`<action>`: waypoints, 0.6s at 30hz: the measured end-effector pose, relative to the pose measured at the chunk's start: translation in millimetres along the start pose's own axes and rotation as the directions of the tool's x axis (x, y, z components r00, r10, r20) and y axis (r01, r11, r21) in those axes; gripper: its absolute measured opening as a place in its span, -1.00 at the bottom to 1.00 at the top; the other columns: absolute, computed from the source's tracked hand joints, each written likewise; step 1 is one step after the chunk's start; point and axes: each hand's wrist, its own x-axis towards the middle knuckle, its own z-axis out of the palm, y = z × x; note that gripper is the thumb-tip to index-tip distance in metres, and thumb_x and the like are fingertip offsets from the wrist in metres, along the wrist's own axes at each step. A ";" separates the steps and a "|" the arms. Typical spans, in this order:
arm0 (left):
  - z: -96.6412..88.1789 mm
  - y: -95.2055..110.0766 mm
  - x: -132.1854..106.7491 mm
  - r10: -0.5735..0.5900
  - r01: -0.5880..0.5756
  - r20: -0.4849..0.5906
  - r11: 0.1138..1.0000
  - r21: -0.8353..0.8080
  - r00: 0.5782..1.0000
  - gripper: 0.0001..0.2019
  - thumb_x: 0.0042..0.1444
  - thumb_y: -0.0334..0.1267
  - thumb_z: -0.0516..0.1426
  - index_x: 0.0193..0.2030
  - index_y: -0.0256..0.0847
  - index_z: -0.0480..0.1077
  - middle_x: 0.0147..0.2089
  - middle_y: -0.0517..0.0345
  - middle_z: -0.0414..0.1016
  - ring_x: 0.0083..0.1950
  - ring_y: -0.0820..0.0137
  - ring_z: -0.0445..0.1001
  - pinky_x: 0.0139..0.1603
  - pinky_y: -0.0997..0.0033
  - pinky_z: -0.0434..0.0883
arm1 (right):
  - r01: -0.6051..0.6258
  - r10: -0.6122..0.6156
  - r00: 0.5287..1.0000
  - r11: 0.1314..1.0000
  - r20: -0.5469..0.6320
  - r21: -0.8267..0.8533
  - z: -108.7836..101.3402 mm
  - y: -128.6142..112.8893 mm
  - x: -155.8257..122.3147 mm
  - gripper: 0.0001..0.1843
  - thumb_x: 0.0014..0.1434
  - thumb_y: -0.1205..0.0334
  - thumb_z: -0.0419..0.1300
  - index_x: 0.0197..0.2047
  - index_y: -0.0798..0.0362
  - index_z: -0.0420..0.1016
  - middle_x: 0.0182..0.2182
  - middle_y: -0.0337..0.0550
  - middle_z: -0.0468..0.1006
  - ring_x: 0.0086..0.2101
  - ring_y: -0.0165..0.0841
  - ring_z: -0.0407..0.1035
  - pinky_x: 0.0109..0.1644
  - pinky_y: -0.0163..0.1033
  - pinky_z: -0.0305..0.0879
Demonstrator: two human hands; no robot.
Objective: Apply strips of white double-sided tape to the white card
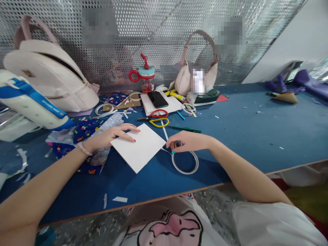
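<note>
My left hand (125, 132) lies on a white square of folded paper or card (140, 150), fingers stretched out and pressing its upper left side. The square rests on the table with one corner toward me. Just off its right corner, my right hand (183, 140) is closed, fingertips pinched at the top of a roll of narrow white double-sided tape (196, 163). A thin strip runs between the square's right edge and the roll. A small teal bit shows at those fingertips. Under my left wrist is crumpled, patterned blue wrapping (88, 131).
Scissors (159, 122) with red and yellow handles and a dark green pen (185, 129) lie beyond the square. Behind are a phone (157, 99), a red-lidded cup (147, 78), and bags (52, 75). A white-and-blue device (33, 102) stands left. Paper scraps (120, 199) lie near the front edge.
</note>
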 end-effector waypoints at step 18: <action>46.8 40.3 14.1 0.063 -0.080 0.070 0.957 0.278 0.996 -0.67 0.37 -0.14 0.01 0.18 -0.13 0.42 0.27 0.01 0.39 0.35 0.20 0.25 0.40 0.11 0.16 | -0.177 0.012 0.883 0.935 -0.470 -0.308 3.0 32.3 10.6 -0.87 0.15 0.41 0.12 -0.25 0.09 0.48 -0.26 -0.08 0.46 -0.19 -0.27 0.36 -0.07 -0.19 0.29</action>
